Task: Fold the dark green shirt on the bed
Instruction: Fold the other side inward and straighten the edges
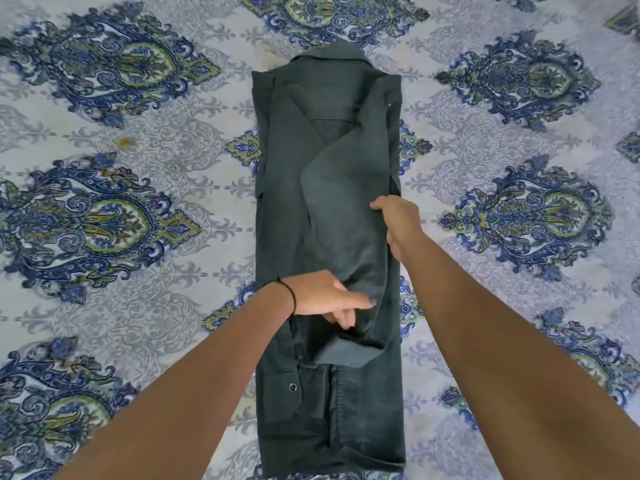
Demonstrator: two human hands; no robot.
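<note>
The dark green shirt (287,216) lies lengthwise in the middle of the bed as a long narrow strip, collar at the far end, both sides folded inward. A sleeve runs diagonally down its right half to a cuff near the middle. My left hand (322,296), with a black band on the wrist, rests on the sleeve near the cuff, its index finger stretched out along the cloth. My right hand (398,220) grips the folded right edge of the shirt at mid-length, fingers curled round the fabric.
The bedsheet (138,150) is pale lilac with large blue and green paisley medallions and spreads flat on all sides of the shirt. A small piece of another patterned item (625,19) shows at the top right corner.
</note>
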